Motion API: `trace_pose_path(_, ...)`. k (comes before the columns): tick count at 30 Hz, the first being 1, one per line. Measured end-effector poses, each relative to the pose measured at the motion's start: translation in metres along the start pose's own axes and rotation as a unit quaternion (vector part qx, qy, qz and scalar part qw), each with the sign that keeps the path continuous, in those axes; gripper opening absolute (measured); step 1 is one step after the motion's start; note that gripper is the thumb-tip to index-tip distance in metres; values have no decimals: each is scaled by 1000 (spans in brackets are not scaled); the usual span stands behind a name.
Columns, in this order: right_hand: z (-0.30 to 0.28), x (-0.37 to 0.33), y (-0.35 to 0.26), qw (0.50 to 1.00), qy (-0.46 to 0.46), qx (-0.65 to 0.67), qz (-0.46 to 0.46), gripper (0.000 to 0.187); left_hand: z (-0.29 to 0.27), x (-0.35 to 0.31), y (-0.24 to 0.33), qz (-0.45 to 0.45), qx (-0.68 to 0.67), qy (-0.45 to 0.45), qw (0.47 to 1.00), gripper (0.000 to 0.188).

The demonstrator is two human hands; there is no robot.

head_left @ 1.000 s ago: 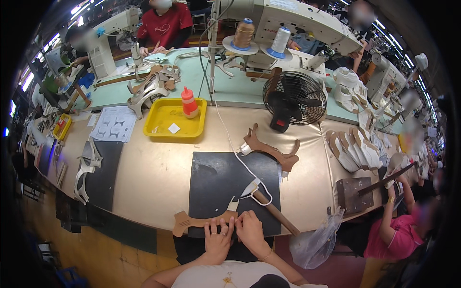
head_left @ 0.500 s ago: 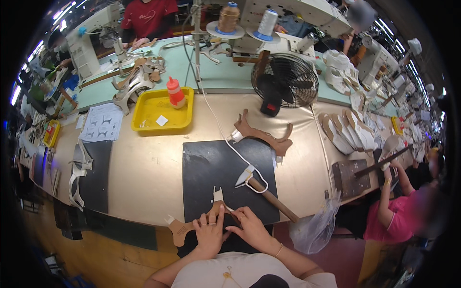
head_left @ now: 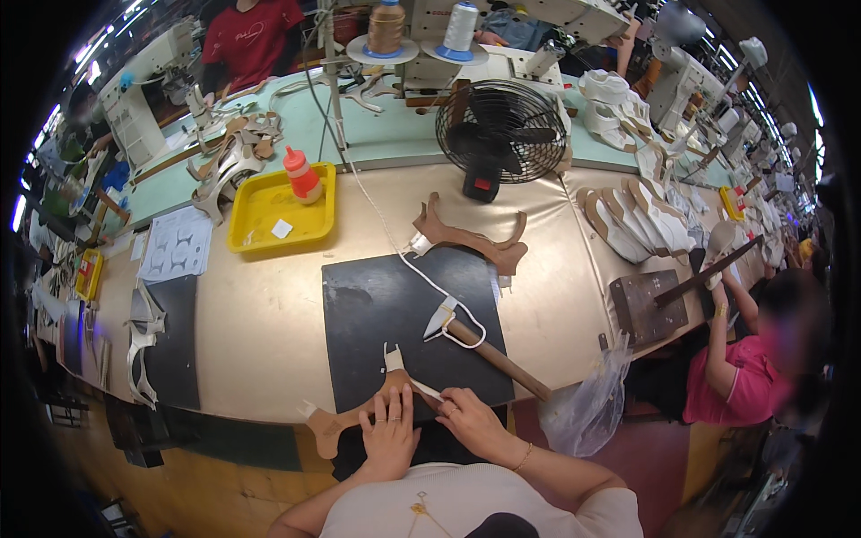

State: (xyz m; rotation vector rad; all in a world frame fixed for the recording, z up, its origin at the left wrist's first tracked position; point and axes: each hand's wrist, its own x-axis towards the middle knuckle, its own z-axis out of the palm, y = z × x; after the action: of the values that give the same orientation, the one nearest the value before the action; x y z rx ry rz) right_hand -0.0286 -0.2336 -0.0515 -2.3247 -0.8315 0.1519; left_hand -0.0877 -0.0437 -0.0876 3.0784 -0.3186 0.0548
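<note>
Strap [head_left: 350, 419] steeper across table edge [head_left: 260, 413]

Yellow tray [head_left: 256, 208] (red-topped bottle [head_left: 303, 177] inside); black fan [head_left: 500, 133]; white spool [head_left: 461, 29].

I see a branched tan-brown piece [head_left: 352, 418] under the left hand [head_left: 388, 439] at the bench's [head_left: 256, 359] near edge, its left end overhanging. A forked white tab [head_left: 393, 359] tips its upper prong; a pale strip [head_left: 425, 390] meets the right hand [head_left: 471, 423].

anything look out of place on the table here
The hammer lies slantwise, its handle running past the black mat's edge, with a white cord looped across it; that looks untidy. No spill shows.
</note>
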Motion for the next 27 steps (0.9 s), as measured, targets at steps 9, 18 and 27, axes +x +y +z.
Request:
trace_pose_path(9,-8,5,8,987,146,-67,-17,14,-16,21,0,23,29,-27,999,108)
trace_pose_path(18,-7,3,6,987,82,-138,21,12,-31,33,8,17,1,-82,997,100)
trace_pose_path(27,-3,6,-2,990,47,-57,123,11,-18,19,4,-9,-26,-31,999,99)
